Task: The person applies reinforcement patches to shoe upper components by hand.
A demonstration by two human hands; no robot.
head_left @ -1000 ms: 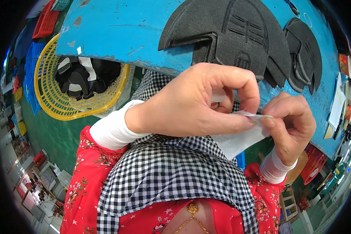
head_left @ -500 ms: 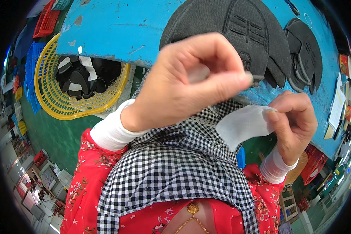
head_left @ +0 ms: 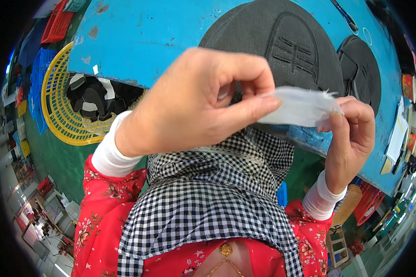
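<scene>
A small piece of thin white fabric (head_left: 300,107) with a frayed edge is stretched between my two hands, above the near edge of the table. My left hand (head_left: 203,97) pinches its left end between thumb and forefinger, the other fingers curled in. At the opposite end my right hand (head_left: 351,129) grips the cloth between thumb and fingertips. Behind the cloth lie dark grey shaped fabric pieces (head_left: 254,32) with stitched lines, stacked on the blue table. My hands and the cloth hide the stack's near edge.
Smaller dark pieces (head_left: 372,69) lie farther right on the blue table (head_left: 138,37). Below its left edge stands a yellow plastic basket (head_left: 51,106) holding black and white pieces. Papers (head_left: 396,138) rest along the right edge, and a thin tool (head_left: 345,16) lies at the far right.
My left hand has come onto the free end of the white cloth, which hung from my right hand before. The cloth has risen and is now drawn out sideways.
</scene>
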